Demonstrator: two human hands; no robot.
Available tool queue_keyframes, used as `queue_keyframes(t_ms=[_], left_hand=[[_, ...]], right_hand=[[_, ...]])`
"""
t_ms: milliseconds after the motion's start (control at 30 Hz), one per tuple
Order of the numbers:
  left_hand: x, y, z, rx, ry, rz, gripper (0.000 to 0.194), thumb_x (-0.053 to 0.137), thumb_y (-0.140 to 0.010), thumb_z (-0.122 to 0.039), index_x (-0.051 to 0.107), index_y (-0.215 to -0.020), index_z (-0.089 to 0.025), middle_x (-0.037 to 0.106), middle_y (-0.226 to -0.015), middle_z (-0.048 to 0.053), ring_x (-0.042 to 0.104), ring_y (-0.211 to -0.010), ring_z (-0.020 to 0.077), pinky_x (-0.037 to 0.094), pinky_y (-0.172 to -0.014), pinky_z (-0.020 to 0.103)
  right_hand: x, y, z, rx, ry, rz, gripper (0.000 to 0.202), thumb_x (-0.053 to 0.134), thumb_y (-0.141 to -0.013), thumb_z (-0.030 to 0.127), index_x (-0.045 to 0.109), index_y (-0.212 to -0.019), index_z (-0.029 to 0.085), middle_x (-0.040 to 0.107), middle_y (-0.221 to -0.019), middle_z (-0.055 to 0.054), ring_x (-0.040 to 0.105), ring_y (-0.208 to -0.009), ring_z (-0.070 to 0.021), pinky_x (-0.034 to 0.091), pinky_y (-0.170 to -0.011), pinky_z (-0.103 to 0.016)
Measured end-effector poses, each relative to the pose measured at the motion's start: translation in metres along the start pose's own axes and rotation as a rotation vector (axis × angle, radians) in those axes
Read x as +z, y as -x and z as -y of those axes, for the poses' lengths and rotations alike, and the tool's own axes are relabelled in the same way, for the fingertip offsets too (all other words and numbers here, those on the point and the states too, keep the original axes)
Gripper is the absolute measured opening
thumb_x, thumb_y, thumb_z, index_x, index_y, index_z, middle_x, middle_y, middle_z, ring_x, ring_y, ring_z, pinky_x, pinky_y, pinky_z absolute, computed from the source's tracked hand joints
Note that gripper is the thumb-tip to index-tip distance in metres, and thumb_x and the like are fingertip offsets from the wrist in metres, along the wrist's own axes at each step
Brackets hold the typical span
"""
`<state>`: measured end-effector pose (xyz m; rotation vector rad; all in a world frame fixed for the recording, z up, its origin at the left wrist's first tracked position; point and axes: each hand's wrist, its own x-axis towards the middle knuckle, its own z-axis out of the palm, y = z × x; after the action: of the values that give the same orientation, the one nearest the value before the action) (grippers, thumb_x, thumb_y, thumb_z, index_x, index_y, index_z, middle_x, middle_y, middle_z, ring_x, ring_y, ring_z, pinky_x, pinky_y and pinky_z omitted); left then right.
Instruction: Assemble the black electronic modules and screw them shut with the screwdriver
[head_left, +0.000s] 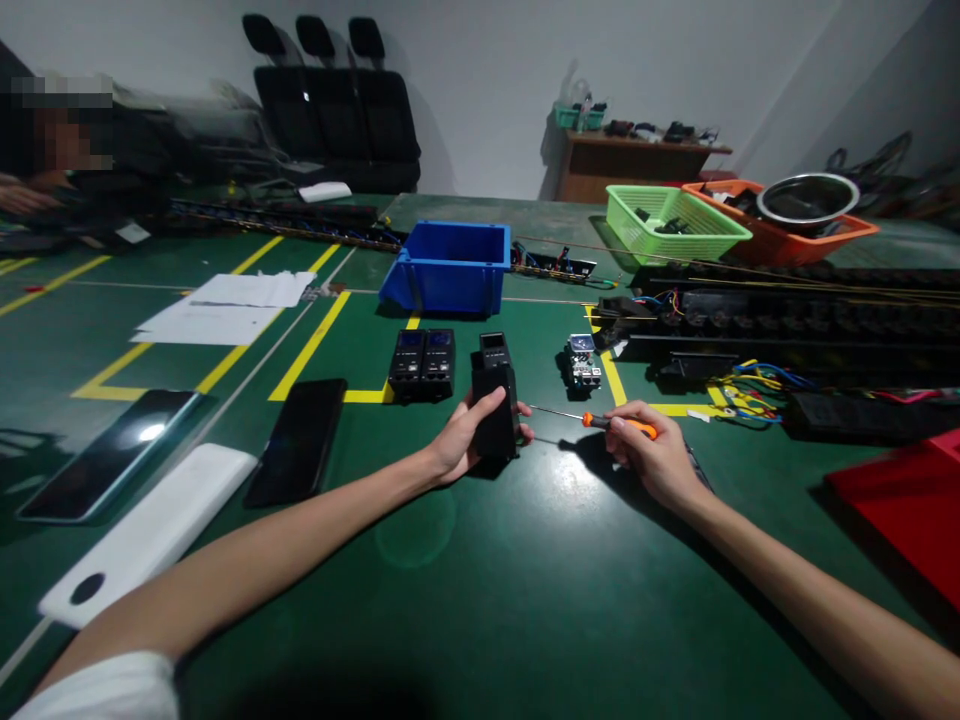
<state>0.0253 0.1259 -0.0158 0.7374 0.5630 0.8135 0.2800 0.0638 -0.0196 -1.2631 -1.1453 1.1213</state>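
Near the middle of the frame, the left hand (456, 440) grips a black case (493, 412) above the green surface (450, 600). To its right, the right hand (651, 452) pinches an orange-handled screwdriver (626, 425), its tip pointing at the case's side. Just behind stand two black modules (422, 363) and, farther right, a bare circuit board (583, 365).

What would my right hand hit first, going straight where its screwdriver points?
Likely the fingertips of your left hand or the black casing it holds; depth leaves which comes first unclear.
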Motion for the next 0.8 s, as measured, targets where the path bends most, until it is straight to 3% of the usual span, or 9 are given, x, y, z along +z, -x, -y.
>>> queue_keyframes(t_ms=[133,233,500,800], left_hand=[[0.003,0.002,-0.001,0.011,-0.075,-0.011,0.042,0.065,-0.085,-0.044,0.05,-0.111,-0.015,0.063,-0.104,0.01,0.069,-0.076,0.0219,0.057,-0.059,0.033],[0.005,0.004,-0.002,0.025,-0.102,0.005,0.043,0.066,-0.084,-0.043,0.048,-0.112,-0.016,0.061,-0.108,0.011,0.069,-0.077,0.0232,0.056,-0.055,0.031],[0.002,0.001,0.0,0.029,-0.097,0.052,0.04,0.065,-0.086,-0.039,0.045,-0.111,-0.015,0.062,-0.111,0.014,0.07,-0.087,0.027,0.057,-0.073,0.039],[0.001,0.0,0.001,0.038,-0.125,0.066,0.04,0.063,-0.088,-0.038,0.043,-0.115,-0.014,0.063,-0.113,0.018,0.07,-0.091,0.0288,0.056,-0.08,0.043]], right_hand=[[-0.003,-0.001,0.002,0.027,-0.017,-0.004,0.021,0.069,-0.082,0.037,0.062,-0.089,0.019,0.059,-0.059,0.002,0.047,-0.047,-0.0104,0.036,-0.042,-0.022],[-0.007,-0.001,0.001,0.034,-0.024,0.02,0.019,0.071,-0.081,0.035,0.062,-0.089,0.019,0.061,-0.06,0.001,0.049,-0.047,-0.0104,0.038,-0.043,-0.022],[-0.011,-0.001,-0.002,0.017,0.04,0.058,0.018,0.071,-0.08,0.032,0.064,-0.089,0.019,0.064,-0.062,0.0,0.053,-0.048,-0.0112,0.041,-0.044,-0.023],[-0.011,-0.002,-0.003,0.02,0.031,0.035,0.018,0.071,-0.08,0.032,0.062,-0.085,0.018,0.062,-0.058,0.001,0.052,-0.047,-0.0102,0.04,-0.042,-0.02]])
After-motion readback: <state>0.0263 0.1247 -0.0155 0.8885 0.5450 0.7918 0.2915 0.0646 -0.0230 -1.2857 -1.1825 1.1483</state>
